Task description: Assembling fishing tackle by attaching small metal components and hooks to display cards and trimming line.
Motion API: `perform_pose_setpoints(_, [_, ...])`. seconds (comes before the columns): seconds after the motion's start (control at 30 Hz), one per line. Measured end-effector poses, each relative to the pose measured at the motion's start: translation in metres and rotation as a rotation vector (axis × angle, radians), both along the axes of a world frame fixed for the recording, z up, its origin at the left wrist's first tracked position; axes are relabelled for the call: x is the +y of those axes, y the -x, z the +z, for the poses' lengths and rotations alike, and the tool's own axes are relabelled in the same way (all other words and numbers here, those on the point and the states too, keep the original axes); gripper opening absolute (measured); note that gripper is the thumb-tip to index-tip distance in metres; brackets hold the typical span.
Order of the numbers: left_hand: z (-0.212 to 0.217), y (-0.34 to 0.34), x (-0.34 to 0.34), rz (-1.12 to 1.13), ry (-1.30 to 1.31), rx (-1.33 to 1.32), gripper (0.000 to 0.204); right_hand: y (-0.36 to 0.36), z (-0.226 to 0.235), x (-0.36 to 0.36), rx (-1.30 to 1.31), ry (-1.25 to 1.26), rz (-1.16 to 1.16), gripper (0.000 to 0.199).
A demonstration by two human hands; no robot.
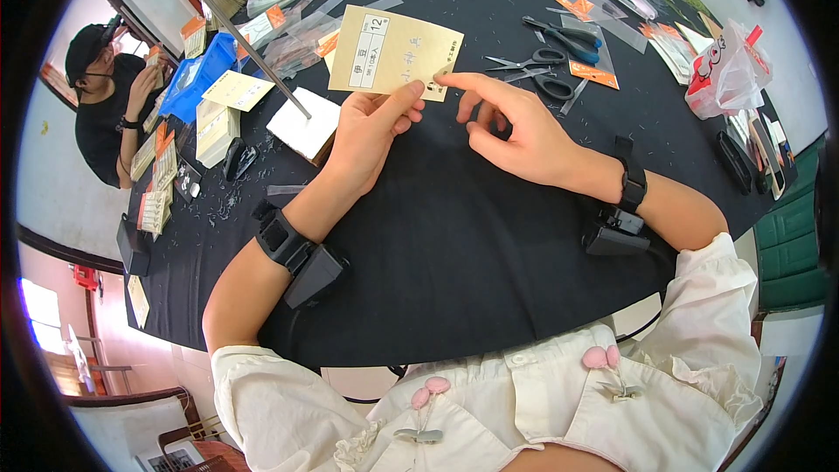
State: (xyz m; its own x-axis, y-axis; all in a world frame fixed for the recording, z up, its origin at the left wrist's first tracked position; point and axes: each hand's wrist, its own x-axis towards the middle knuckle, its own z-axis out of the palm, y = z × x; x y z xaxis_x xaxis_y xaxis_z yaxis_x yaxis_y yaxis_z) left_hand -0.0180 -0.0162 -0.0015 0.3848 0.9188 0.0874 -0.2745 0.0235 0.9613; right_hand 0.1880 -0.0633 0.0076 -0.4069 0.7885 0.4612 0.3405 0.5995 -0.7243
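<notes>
Works over a table (pixel 472 297) spread with black cloth, its near edge curving just in front of the white shirt (pixel 524 376). Has a broad stretch of cloth to move over, running from that edge up to just below both hands. Meets tighter room on the left, near a white-topped block (pixel 301 128) with a slanting metal rod (pixel 293 99); farther left, a stack of cream cards (pixel 217 133) and a blue tray (pixel 182 109). Comes up against scissors (pixel 524 64) and pliers (pixel 581 53) just beyond the right hand (pixel 516 122), with a white plastic bag (pixel 721 79) well apart, toward the right-hand edge.

Holds a cream card (pixel 398 52) up above the cloth, pinched along its lower edge between thumb and fingers of the left hand (pixel 374 122). Curls the right hand loosely around nothing visible, thumb and index finger apart, index tip at the card's lower right; impossible to tell whether touching.

Looks flat and rectangular, turned slightly clockwise, with a boxed panel of dark print at upper left, fainter marks mid-face and small dark marks near the lower right corner.
</notes>
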Motion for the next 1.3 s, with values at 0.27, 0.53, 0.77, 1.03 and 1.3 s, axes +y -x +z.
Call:
perform_pose_setpoints(0.27, [0.0,0.0001,-0.0001,-0.02,-0.004,-0.004,0.012,0.0003,0.0001,-0.0002,-0.008,0.0,-0.003,0.056])
perform_pose_setpoints(0.53, [0.0009,-0.0012,-0.0016,-0.026,0.004,0.01,0.018,-0.0002,0.0037,-0.0006,-0.028,0.023,0.004,0.047])
perform_pose_setpoints(0.77, [0.0019,-0.0008,-0.0035,-0.066,-0.048,0.113,0.022,0.0001,0.0037,-0.0011,-0.003,0.033,0.008,0.046])
perform_pose_setpoints(1.03, [0.0015,-0.0008,-0.0034,-0.06,-0.054,0.15,0.021,0.0029,-0.0024,0.0034,0.19,0.056,-0.052,0.022])
perform_pose_setpoints(1.3, [0.002,0.0003,-0.0027,-0.142,-0.07,0.152,0.016,0.0014,-0.0026,0.0029,0.156,0.052,-0.031,0.019])
